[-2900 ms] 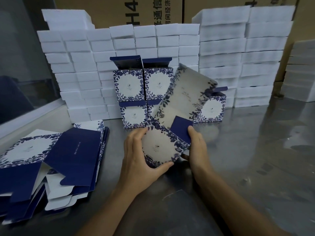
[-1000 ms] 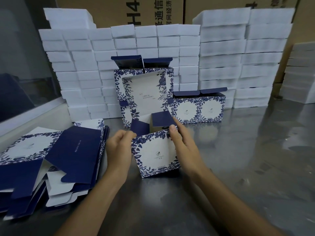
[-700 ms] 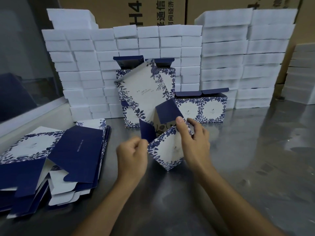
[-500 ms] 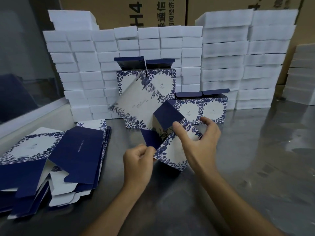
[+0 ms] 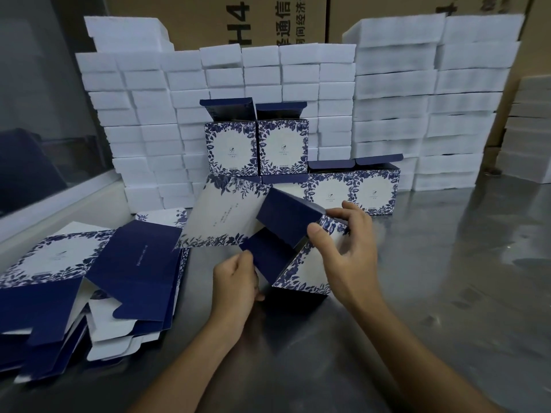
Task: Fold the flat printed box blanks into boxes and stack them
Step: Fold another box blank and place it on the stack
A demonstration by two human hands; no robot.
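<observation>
- Your left hand (image 5: 235, 281) is curled, its fingertips pinching the lower navy flap of the half-folded box (image 5: 301, 269), which sits tilted just right of that hand on the steel table (image 5: 447, 293).
- Your right hand (image 5: 348, 251) has hold of the same box from the other side: the thumb presses on the near printed panel at the top edge, and the fingers (image 5: 350, 211) curl over the far corner, beside the upper navy flap.
- Between your two hands both navy flaps stand open. The long white lid panel with the blue leaf border slants up and away, above your left fingertips.
- Left of your left hand, well apart from its fingers, lies the pile of flat blanks (image 5: 89, 278), navy and white faces overlapping loosely.
- Beyond your right fingertips stand the finished boxes (image 5: 351, 189): a lower row on the table and two more (image 5: 256, 147) on top at its left end, lids raised.
- Behind those, stacks of white foam blocks (image 5: 387, 99) form a wall, with brown cartons (image 5: 268, 19) behind them.
</observation>
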